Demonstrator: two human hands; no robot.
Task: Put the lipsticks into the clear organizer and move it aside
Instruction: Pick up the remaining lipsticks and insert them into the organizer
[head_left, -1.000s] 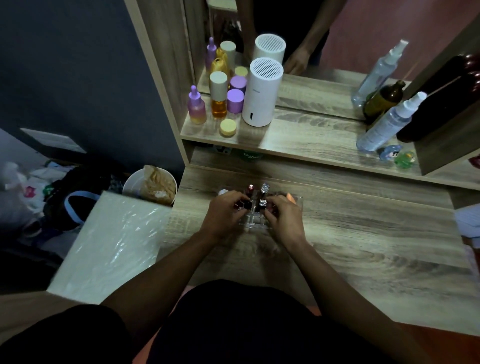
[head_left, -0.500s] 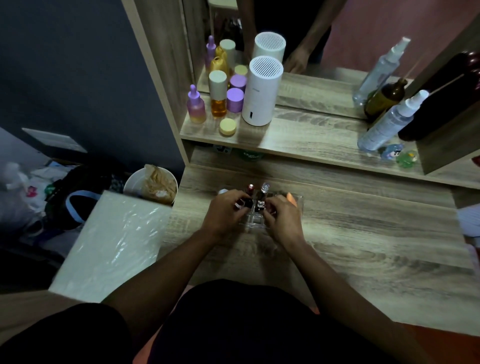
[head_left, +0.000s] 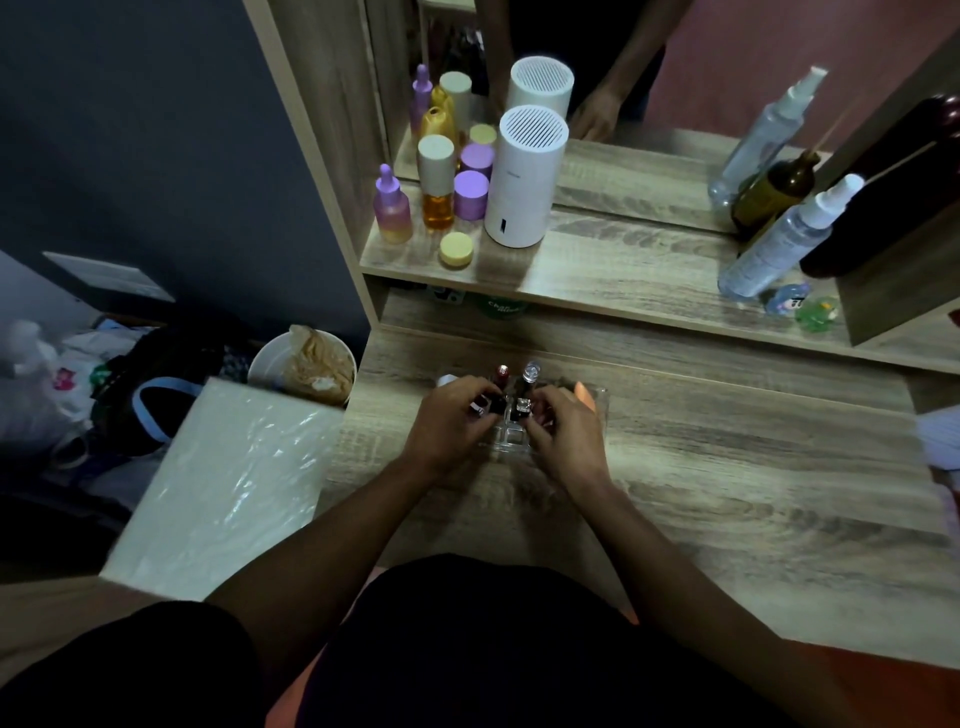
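The clear organizer (head_left: 511, 442) stands on the wooden table (head_left: 727, 467), at its far middle. A red-capped lipstick (head_left: 502, 373) and a silver-capped lipstick (head_left: 531, 372) stand upright in its back slots. An orange lipstick (head_left: 583, 392) shows at its right end behind my right hand. My left hand (head_left: 451, 423) pinches a dark lipstick (head_left: 479, 408) at the organizer's left side. My right hand (head_left: 565, 434) pinches a silver-topped lipstick (head_left: 521, 408) over the middle slots. My hands hide much of the organizer.
The shelf (head_left: 597, 280) behind carries a white cylinder (head_left: 524, 176), several small bottles (head_left: 436, 187) and a spray bottle (head_left: 779, 244), with a mirror above. Left of the table are a white bowl (head_left: 270, 358) and a plastic-wrapped white board (head_left: 228, 483).
My right hand's fingers have edged slightly left toward the organizer's middle. My left hand stays nearly still at the left side.
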